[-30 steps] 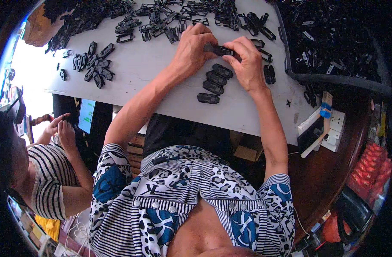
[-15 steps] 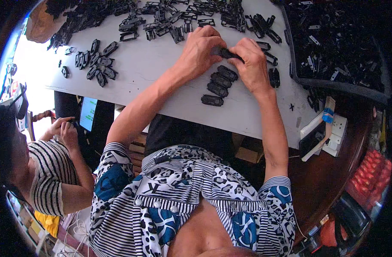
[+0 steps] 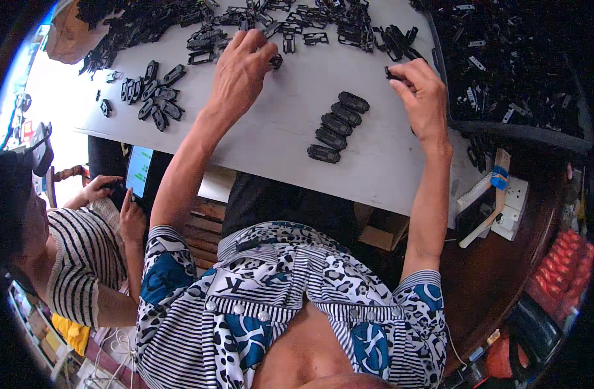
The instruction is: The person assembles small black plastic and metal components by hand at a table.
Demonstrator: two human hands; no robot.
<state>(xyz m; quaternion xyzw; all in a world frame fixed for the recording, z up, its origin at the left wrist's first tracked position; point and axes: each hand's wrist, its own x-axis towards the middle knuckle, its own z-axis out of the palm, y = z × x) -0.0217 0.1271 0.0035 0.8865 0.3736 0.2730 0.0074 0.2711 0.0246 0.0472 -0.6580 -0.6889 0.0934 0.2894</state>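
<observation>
Black plastic parts, small and hard to make out in detail, crowd the far edge of the white worktop (image 3: 375,162). The left hand (image 3: 240,72) reaches toward 12 o'clock, fingers curled narrow around a small black piece (image 3: 275,61) at the fingertips; its shape is mostly hidden by the fingers. The right hand (image 3: 421,97) sits at about 1 o'clock, fingers pinched on another small black part (image 3: 393,74), of which only a corner shows. Between the hands, slightly nearer the body, lies a row of four oblong black casings (image 3: 337,127), rounded at the ends and matte, set side by side and touching. At 10 o'clock a loose cluster of similar casings (image 3: 154,100) lies scattered. The pile of frame-like parts (image 3: 297,23) along the top is cut off by the picture's rim. At 2 o'clock a dark bin (image 3: 517,65) holds a tangled heap of black pieces, individual shapes unclear. At 8 o'clock another person in a striped top (image 3: 83,259) holds a lit phone (image 3: 139,170) below the worktop's edge.
</observation>
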